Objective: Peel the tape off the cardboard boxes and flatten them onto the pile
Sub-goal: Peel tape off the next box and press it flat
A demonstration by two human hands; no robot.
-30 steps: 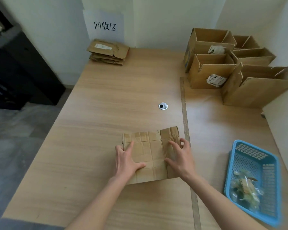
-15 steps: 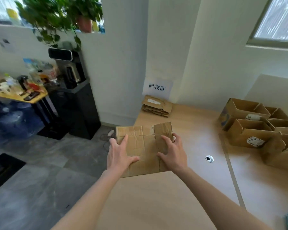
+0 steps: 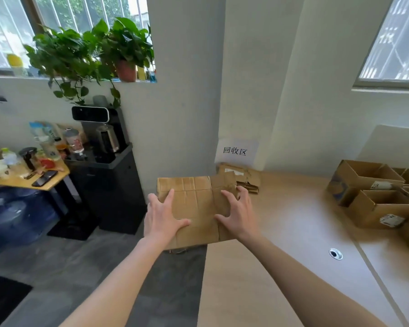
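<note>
Both arms outstretched, left hand (image 3: 162,214) and right hand (image 3: 237,214) – fingers spread – gripping flattened box (image 3: 196,204)

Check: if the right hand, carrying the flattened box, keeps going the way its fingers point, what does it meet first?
Likely the pile of flattened cardboard by the wall, just beyond the right hand and its flattened box. Depth is unclear in this one view.
</note>
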